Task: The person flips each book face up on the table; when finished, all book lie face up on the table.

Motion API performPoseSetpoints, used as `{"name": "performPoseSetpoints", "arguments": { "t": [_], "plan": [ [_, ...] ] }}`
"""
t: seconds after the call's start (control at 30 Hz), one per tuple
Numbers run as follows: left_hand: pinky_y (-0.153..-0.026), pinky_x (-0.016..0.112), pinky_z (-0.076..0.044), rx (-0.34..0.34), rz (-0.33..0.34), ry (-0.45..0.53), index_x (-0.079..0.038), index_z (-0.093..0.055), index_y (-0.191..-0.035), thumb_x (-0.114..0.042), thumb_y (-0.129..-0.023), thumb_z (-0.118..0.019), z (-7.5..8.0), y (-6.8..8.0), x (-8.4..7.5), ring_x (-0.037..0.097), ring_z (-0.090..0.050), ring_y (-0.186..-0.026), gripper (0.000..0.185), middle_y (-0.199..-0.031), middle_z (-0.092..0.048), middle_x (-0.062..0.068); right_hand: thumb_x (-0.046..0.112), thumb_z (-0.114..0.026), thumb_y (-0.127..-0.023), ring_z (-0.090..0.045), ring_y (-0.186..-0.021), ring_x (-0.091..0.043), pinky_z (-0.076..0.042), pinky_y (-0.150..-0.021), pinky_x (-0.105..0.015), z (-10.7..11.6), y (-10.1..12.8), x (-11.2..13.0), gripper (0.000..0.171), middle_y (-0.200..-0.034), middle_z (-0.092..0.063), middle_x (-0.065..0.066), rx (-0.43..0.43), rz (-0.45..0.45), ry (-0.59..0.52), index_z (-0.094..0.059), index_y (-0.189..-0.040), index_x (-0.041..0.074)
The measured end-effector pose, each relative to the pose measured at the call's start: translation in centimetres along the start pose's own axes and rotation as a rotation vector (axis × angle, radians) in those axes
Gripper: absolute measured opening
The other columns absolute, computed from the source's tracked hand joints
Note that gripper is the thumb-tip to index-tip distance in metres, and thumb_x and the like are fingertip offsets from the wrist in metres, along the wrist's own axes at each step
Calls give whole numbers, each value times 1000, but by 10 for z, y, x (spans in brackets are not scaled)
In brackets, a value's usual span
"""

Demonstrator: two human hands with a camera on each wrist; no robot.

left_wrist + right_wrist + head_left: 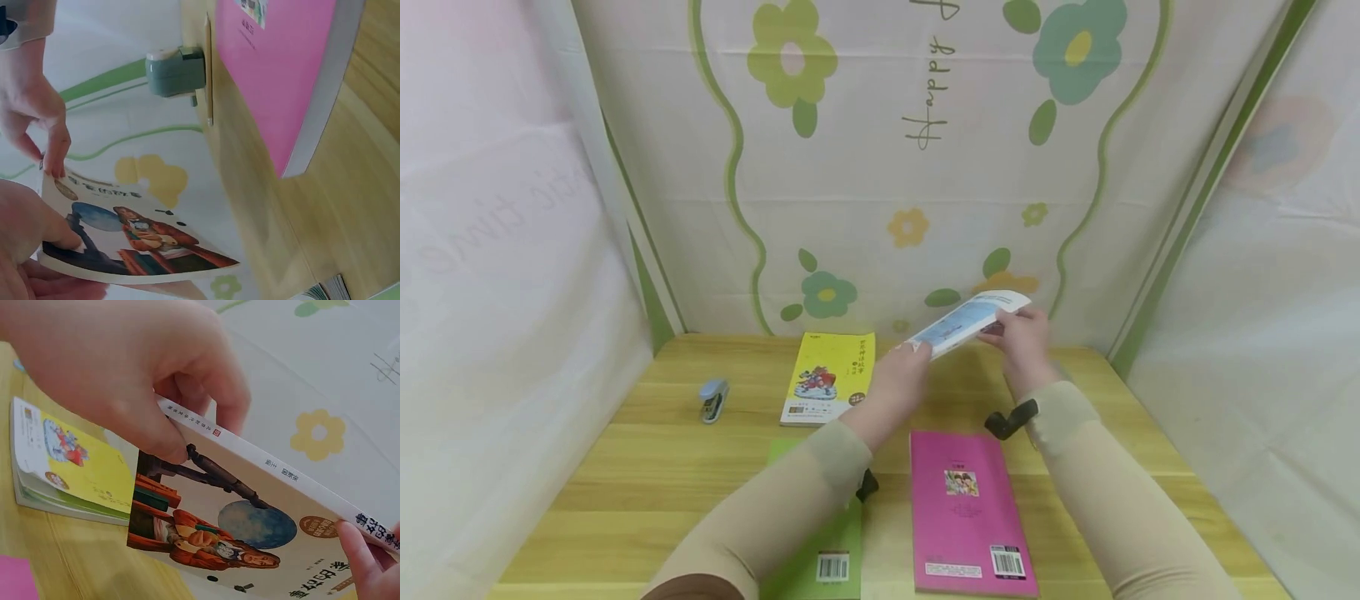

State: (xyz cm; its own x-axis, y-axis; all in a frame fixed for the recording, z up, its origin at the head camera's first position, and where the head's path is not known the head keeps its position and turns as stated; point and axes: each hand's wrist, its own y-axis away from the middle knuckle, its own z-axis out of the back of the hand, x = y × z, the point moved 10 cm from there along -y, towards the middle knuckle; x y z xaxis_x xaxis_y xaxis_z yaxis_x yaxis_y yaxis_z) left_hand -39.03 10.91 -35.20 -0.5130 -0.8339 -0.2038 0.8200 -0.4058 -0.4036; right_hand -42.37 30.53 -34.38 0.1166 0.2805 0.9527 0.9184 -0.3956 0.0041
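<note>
My left hand [895, 383] and right hand [1028, 342] hold a thin paperback book [958, 323] tilted above the back of the table. The left grips the lower end, its thumb on the cover in the left wrist view; the right pinches the end by the title. The head view shows a white and blue face of the book. The other face, a cover [137, 234] with a long-haired figure in red beside a telescope and globe, appears in both wrist views. A white spine [275, 465] with dark lettering is turned to the right wrist view.
On the wooden table lie a yellow book [831, 375], a green book [831, 542] partly under my left forearm, and a pink book [966, 508]. A light blue stapler [712, 400] sits at left. The left wrist view shows a grey-green device [175, 74] beside a pencil [208, 69].
</note>
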Motion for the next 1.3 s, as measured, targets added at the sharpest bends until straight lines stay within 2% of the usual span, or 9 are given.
{"name": "performPoseSetpoints", "arguments": {
  "t": [0.17, 0.27, 0.43, 0.5, 0.63, 0.83, 0.93, 1.13, 1.3],
  "plan": [
    [-63, 29, -56, 59, 28, 6, -8, -57, -119, -8, -93, -64, -5, 0, 6, 22, -63, -76, 27, -92, -63, 9, -4, -53, -97, -66, -70, -22, -60, -73, -36, -9, 0, 5, 36, -108, -57, -24, 1, 82, 22, -40, -130, -10],
    [-61, 29, -55, 27, 29, 15, -7, -59, -114, -5, -88, -68, -2, -2, 13, 21, -61, -73, 27, -87, -61, 6, -4, -53, -96, -68, -74, -21, -60, -75, -35, -14, -1, 6, 36, -113, -56, -26, 14, 115, 28, -40, -129, -12],
    [-66, 31, -58, -63, 49, 79, -9, -63, -111, -2, -82, -73, 4, -4, 24, 21, -65, -77, 31, -89, -66, 5, 4, -55, -100, -69, -78, -22, -58, -82, -38, -22, -3, 1, 33, -108, -59, -24, 70, 135, 30, -41, -127, -8],
    [-67, 32, -58, -87, 89, 154, -9, -65, -110, -2, -85, -70, 5, -4, 31, 22, -66, -79, 26, -90, -68, 5, 9, -54, -101, -68, -83, -23, -57, -85, -38, -26, -3, -1, 35, -106, -60, -21, 91, 145, 37, -38, -130, -4],
    [-72, 33, -59, -108, 221, 418, -9, -69, -114, -3, -94, -60, 1, -2, 49, 22, -68, -85, 23, -97, -71, 7, 16, -49, -104, -62, -102, -33, -53, -93, -41, -36, -2, -4, 37, -113, -58, -20, 158, 163, 126, -34, -135, 1],
    [-64, 31, -58, -106, 378, 805, -8, -68, -123, 0, -95, -55, -11, 7, 68, 20, -65, -84, 32, -104, -71, 9, 17, -49, -104, -55, -114, -38, -50, -96, -49, -34, -8, -19, 40, -129, -53, -26, 244, 142, 313, -42, -141, 2],
    [-60, 31, -57, -103, 409, 916, -6, -69, -121, 1, -94, -56, -13, 10, 69, 21, -63, -78, 30, -101, -70, 9, 13, -56, -101, -56, -111, -35, -50, -96, -48, -24, -14, -25, 43, -129, -52, -25, 244, 130, 370, -45, -141, 3],
    [-64, 31, -60, -132, 457, 1100, 2, -68, -117, 5, -92, -57, -14, 15, 73, 27, -68, -82, 27, -105, -68, 18, 5, -65, -92, -50, -114, -31, -44, -101, -45, 1, -21, -33, 47, -131, -49, -23, 191, 96, 480, -47, -136, -1],
    [-63, 33, -61, -125, 525, 1201, 5, -66, -121, 6, -91, -60, -18, 17, 76, 32, -71, -81, 31, -112, -65, 25, 9, -71, -89, -44, -118, -36, -40, -103, -49, 19, -21, -39, 58, -132, -43, -23, 125, 66, 567, -39, -136, -3]
  ]
}}
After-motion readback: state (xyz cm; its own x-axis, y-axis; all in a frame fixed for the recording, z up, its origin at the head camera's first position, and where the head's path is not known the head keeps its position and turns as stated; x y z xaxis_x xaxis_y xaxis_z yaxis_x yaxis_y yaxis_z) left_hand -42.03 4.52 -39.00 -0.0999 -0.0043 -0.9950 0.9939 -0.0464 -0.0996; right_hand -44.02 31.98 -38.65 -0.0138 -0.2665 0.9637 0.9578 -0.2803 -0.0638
